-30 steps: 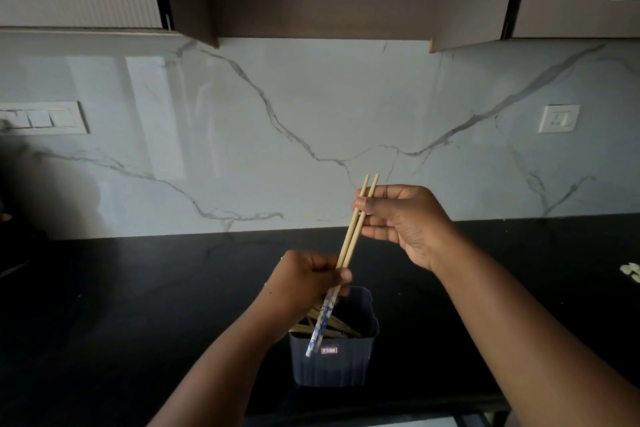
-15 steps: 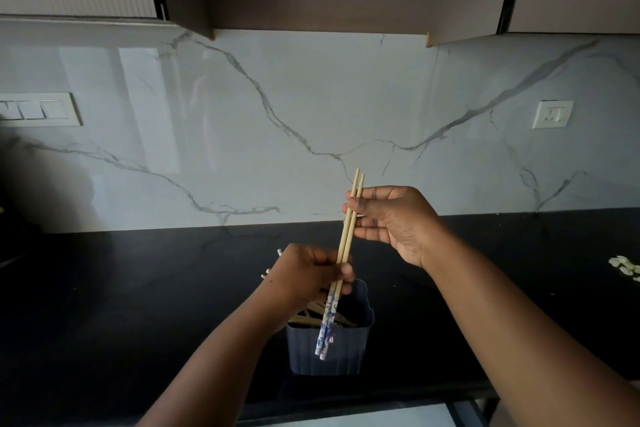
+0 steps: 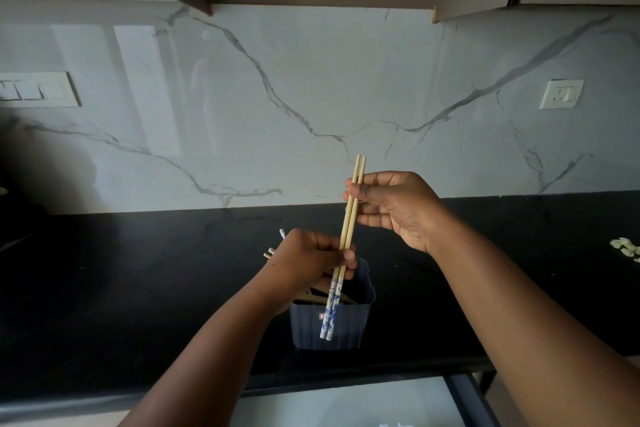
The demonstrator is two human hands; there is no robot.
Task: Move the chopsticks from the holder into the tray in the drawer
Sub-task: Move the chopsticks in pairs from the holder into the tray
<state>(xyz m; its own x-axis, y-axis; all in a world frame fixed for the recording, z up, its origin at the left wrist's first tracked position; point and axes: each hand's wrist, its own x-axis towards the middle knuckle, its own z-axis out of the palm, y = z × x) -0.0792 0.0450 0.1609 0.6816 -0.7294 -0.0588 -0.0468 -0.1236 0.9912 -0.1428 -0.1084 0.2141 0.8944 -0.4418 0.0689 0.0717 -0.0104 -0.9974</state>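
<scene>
Early in the task, by the look of it: one pair of chopsticks (image 3: 349,229) lifted clear of the dark blue holder (image 3: 332,326) on the black surface (image 3: 138,288), not yet lowered to the drawer (image 3: 346,399) showing open at the bottom edge; no tray plainly visible there. More sticks left leaning inside the holder, so several trips likely remain. Right hand (image 3: 391,208) pinching the pair near its plain upper end between thumb and fingers. Left hand (image 3: 311,260) curled round the same pair lower down, just above the blue-patterned ends, seemingly also round a few other sticks poking out behind the knuckles
</scene>
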